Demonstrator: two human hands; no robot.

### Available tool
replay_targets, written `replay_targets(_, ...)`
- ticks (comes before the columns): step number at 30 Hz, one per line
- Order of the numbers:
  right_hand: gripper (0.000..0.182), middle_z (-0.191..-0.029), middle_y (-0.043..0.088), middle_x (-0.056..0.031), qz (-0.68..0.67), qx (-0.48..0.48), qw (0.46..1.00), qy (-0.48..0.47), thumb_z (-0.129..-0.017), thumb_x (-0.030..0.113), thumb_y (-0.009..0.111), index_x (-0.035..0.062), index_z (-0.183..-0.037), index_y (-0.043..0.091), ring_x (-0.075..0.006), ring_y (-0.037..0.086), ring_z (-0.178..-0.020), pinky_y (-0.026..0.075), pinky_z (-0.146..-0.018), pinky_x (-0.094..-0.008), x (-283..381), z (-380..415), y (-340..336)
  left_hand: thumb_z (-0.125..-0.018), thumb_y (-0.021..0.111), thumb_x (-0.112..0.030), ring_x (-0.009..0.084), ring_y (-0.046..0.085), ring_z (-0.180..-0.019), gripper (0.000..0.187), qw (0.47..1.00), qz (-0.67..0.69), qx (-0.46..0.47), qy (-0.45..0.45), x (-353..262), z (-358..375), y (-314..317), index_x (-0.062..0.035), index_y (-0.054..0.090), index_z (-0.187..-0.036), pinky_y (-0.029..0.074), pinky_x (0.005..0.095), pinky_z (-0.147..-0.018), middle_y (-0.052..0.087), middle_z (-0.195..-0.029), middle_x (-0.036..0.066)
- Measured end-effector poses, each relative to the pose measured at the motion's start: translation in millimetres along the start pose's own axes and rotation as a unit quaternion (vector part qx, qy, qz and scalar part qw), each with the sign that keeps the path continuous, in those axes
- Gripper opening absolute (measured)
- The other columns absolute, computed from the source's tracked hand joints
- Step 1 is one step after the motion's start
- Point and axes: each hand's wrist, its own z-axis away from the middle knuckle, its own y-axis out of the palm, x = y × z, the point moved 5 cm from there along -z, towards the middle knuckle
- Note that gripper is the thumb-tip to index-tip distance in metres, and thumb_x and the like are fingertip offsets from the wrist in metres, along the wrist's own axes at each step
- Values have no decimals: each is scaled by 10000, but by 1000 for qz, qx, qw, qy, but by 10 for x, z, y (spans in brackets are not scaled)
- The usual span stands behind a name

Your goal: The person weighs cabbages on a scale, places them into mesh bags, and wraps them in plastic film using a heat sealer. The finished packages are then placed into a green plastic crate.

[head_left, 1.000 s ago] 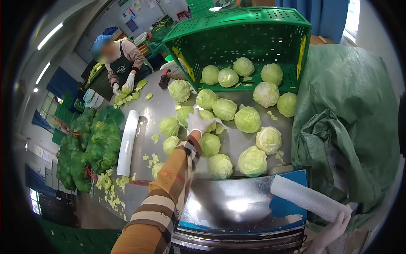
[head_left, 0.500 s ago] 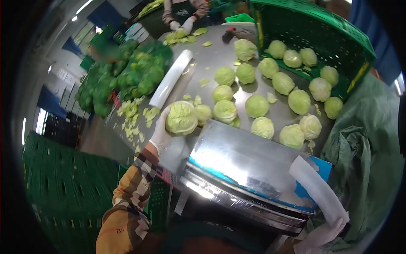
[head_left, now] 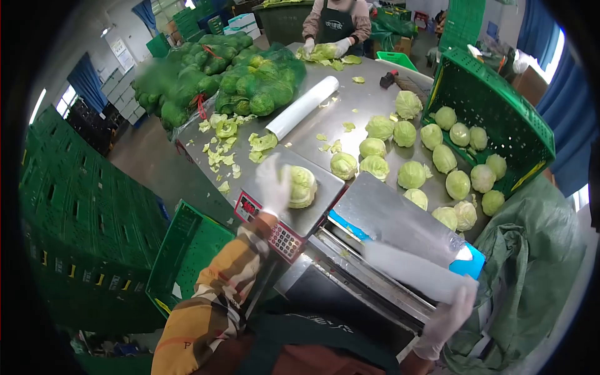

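Note:
A trimmed head of cabbage (head_left: 302, 187) sits on the steel plate of a digital scale (head_left: 325, 176) with a red keypad panel. My left hand (head_left: 273, 184), in a white glove and blurred by motion, is right beside the cabbage's left side with its fingers stretched out. My right hand (head_left: 451, 315), also gloved, grips the end of a whitish sheet of plastic film (head_left: 409, 270). The film stretches, blurred, across the front of a metal wrapping machine (head_left: 400, 215) with a flat steel top and blue edging.
Several cabbages (head_left: 412, 174) lie on the steel table (head_left: 306, 140), others in a tipped green crate (head_left: 494, 100). A white film roll (head_left: 303, 107) lies near net bags of cabbages (head_left: 262, 81) and leaf scraps. A co-worker (head_left: 337, 28) handles leaves opposite. Stacked crates (head_left: 81, 219) stand left.
The cabbage in my left hand has come down onto the scale, and the fingers have loosened. My right hand has moved up and left with the film. The view has shifted.

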Motion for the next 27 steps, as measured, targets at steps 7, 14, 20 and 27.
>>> replay_targets(7,293,-1022,562,-32,76,263,960,68,-888,15,591,-14,-1173,526,-113,570,-904,475,-803,-262,-416,402,1511,-1036,362,-370,191,543,-1154,490,586,678,347,-277,-1736,1076,-95,-40,424,-1394,444,309,-958,527,-1315,134)
replay_targets(14,168,-1022,572,-48,19,329,941,72,-895,-24,608,-13,-1056,562,-89,587,-835,487,-715,-238,-499,916,1996,-1005,362,-192,114,575,-992,458,698,614,331,-162,-1529,885,-793,-18,372,-1429,477,221,-823,494,-1340,141)
replay_targets(20,148,-962,600,-99,154,307,927,-152,-822,-20,650,-12,-961,602,-184,601,-865,484,-772,-294,-320,1181,2151,-1001,363,-219,241,517,-1204,446,834,510,210,33,-1390,815,-1190,63,472,-1329,406,341,-1019,498,-1355,196)
replay_targets(27,86,-990,640,-123,131,245,935,-220,-861,38,647,-9,-923,611,-214,603,-876,481,-788,-327,-318,1183,2209,-1020,307,-178,306,384,-1360,479,767,573,277,-79,-1215,828,-1326,80,376,-1417,286,368,-1126,371,-1481,211)
